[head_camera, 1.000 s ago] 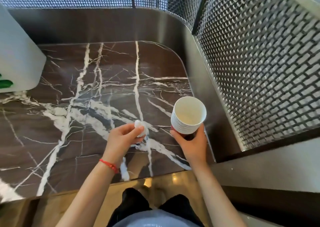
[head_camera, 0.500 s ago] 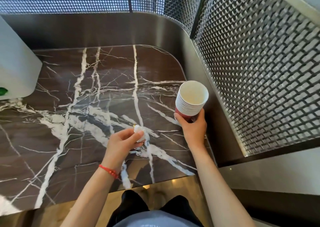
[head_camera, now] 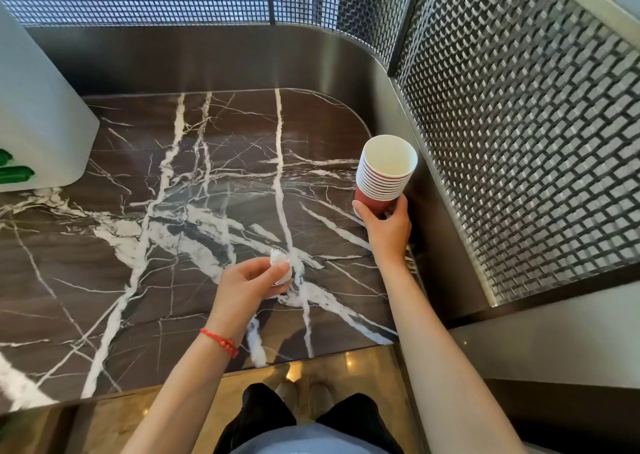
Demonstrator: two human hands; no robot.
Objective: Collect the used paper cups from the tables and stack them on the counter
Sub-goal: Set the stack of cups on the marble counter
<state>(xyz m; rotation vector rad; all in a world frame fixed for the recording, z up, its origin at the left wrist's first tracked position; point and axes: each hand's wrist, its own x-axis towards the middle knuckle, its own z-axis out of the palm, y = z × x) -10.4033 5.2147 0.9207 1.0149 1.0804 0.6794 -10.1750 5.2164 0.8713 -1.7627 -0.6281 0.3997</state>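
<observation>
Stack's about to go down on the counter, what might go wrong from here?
The right hand grips the stack of paper cups only at its red base, and the stack tilts, so it may topple when released. It is close to the marble counter edge by the steel wall and might catch there. The left hand holds a crumpled white wad, so it cannot readily steady the stack.

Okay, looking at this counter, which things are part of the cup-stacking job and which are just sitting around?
Part of the job:
- stack of paper cups, held in the right hand
- marble counter, where the stack goes

Just there:
- crumpled white wad, pinched in the left hand
- white container at the counter's left edge
- metal mesh screen
</observation>
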